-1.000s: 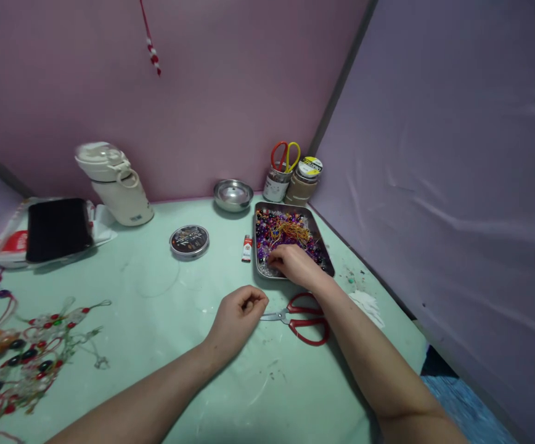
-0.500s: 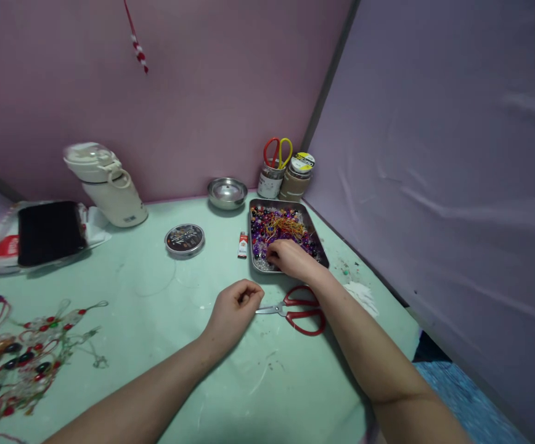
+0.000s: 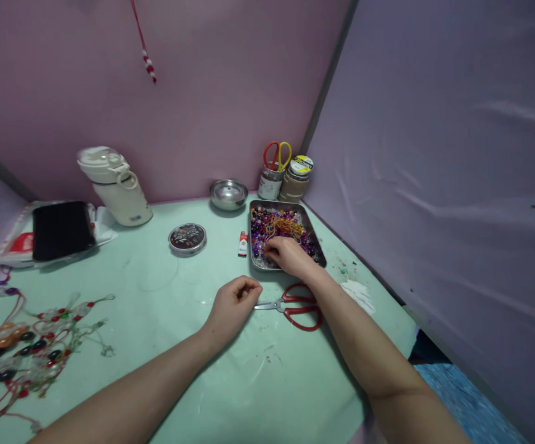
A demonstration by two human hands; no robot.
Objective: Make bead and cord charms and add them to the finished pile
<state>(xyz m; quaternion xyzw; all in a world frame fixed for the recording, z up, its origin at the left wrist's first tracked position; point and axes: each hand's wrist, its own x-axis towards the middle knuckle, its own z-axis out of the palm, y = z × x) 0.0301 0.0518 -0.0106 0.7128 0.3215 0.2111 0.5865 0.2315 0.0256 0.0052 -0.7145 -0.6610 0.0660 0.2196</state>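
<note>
My right hand (image 3: 288, 254) reaches into the near part of a metal tray (image 3: 317, 239), fingertips bent together among the small beads (image 3: 259, 229). Whatever those fingertips hold is too small to make out. A tangle of golden thread (image 3: 289, 226) lies over the beads just beyond the hand. On the table in front of the tray, my left hand (image 3: 233, 308) is closed in a pinch, its contents hidden. Close to its fingertips are the blades of red-handled scissors (image 3: 277, 304), which lie flat and partly spread, near my right forearm.
A lighter (image 3: 243, 245) lies left of the tray, with a round flat case (image 3: 187, 238) farther left. Behind stand a steel bowl (image 3: 228, 195), jars (image 3: 295, 184) and a white bottle (image 3: 122, 194). Strung beads (image 3: 31, 348) spread at left, below a black tablet-like slab (image 3: 63, 231).
The view has shifted slightly, so everything on the left sits a little farther right. My right fingers have moved slightly within the beads; my left hand keeps its pinch.
</note>
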